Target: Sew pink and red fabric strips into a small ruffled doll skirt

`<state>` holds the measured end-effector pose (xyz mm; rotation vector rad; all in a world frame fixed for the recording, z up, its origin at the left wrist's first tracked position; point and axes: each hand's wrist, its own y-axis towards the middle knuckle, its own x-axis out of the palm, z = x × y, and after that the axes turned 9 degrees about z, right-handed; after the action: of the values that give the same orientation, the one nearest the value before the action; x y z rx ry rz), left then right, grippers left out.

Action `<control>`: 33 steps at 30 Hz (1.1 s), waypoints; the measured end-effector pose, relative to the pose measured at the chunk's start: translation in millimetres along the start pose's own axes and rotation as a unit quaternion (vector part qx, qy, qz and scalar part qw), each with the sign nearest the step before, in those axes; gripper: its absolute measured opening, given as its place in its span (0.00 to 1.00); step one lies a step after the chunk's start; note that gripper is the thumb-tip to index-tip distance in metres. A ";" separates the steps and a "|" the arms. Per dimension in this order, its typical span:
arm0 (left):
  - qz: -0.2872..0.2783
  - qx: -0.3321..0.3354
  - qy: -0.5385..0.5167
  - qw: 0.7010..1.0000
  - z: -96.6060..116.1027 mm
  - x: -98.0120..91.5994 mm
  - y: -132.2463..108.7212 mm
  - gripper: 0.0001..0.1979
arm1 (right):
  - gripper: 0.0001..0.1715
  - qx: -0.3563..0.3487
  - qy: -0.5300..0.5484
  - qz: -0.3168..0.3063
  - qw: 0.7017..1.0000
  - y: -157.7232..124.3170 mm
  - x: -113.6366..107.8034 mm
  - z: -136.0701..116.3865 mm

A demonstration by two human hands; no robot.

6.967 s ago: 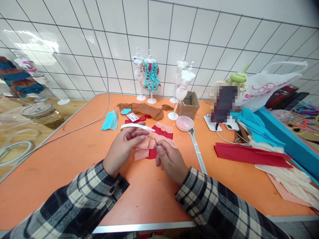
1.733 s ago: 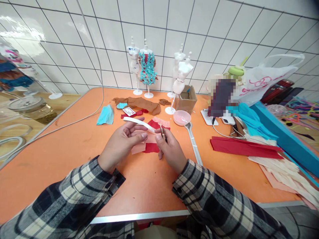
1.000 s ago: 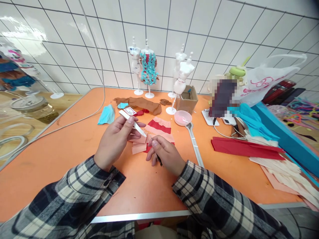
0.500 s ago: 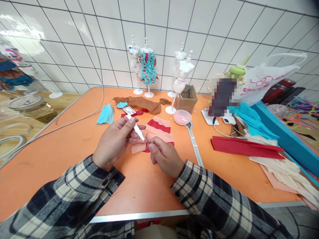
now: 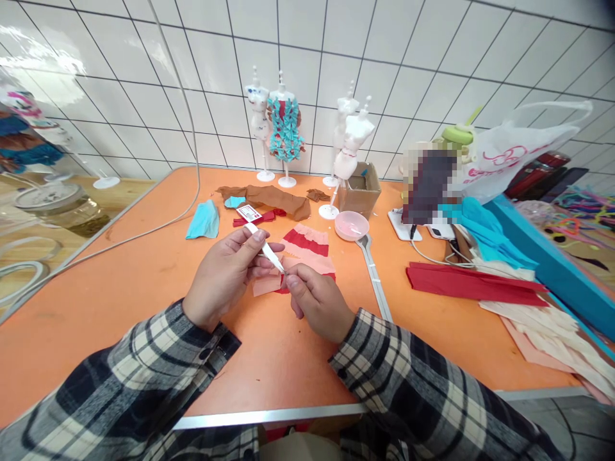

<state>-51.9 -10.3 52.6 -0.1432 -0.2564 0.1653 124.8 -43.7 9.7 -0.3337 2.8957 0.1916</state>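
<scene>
My left hand (image 5: 228,272) is closed around a slim white tube (image 5: 265,248) with a narrow pointed nozzle, tilted down to the right. The nozzle's tip meets the fingertips of my right hand (image 5: 314,298), which pinch something tiny that I cannot make out. Beneath and behind both hands lie pink paper strips (image 5: 307,264) with a gathered red paper strip (image 5: 306,243) among them. A folded pink piece (image 5: 266,285) rests just below the nozzle, partly covered by my fingers.
A pink bowl (image 5: 352,226) and grey tongs (image 5: 373,275) are to the right. White mannequins (image 5: 354,137), one in blue ruffles (image 5: 284,131), and a cardboard box (image 5: 361,192) stand behind. Red paper (image 5: 473,283) lies far right, brown paper (image 5: 273,200) at the back. A cable (image 5: 195,128) crosses the left.
The white tube has tipped slightly down and right, bringing its nozzle to my right fingertips. My left hand shifted a little to the right; my right hand stayed nearly still.
</scene>
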 end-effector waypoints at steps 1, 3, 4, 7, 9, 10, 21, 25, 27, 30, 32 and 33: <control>-0.001 -0.001 0.000 1.000 0.2 0.2 -0.1 0.20 | 0.14 0.002 0.002 0.002 1.000 0.0 -0.1 -0.5; -0.002 -0.002 -0.001 1.000 0.4 0.5 -0.4 0.20 | 0.14 0.002 0.002 0.004 1.000 0.2 -0.1 -1.3; -0.003 -0.002 -0.002 1.000 0.3 0.5 -0.6 0.20 | 0.14 0.002 0.002 0.005 1.000 0.3 -0.1 -1.7; -0.001 -0.003 -0.003 1.000 -0.4 0.2 -0.2 0.20 | 0.14 0.007 0.003 0.011 1.000 0.6 0.4 -2.1; 0.001 -0.004 -0.004 1.000 -1.0 -0.1 0.4 0.19 | 0.15 0.009 0.002 0.012 1.000 0.7 0.8 -1.9; 0.001 -0.005 -0.003 1.000 -1.2 -0.3 0.7 0.18 | 0.15 0.010 0.000 0.012 1.000 0.7 1.0 -1.7; -0.002 -0.010 -0.002 1.000 -2.3 -1.2 0.9 0.16 | 0.14 0.038 0.032 0.008 0.999 0.1 2.4 -3.6; -0.001 -0.003 0.005 1.000 -1.7 -0.9 1.1 0.19 | 0.14 0.039 0.032 0.008 0.999 0.9 2.4 -4.9; 0.001 -0.002 0.011 1.000 -1.3 -1.1 1.1 0.21 | 0.14 0.046 0.040 0.006 0.998 1.3 2.7 -4.0; 0.005 0.006 0.032 0.999 -1.8 -2.5 2.0 0.22 | 0.14 0.059 0.051 0.000 0.997 1.6 3.1 -1.5; 0.004 0.018 0.054 0.998 -2.8 -4.1 3.2 0.23 | 0.15 0.065 0.058 -0.003 0.996 1.6 3.3 -0.2; 0.001 0.027 0.065 0.998 -3.2 -5.0 3.6 0.23 | 0.15 0.067 0.063 -0.004 0.996 1.6 3.4 0.0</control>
<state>-56.4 -8.0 47.7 -0.0995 -0.1225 0.1648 121.2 -42.9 9.0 -0.3447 3.0105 -0.0274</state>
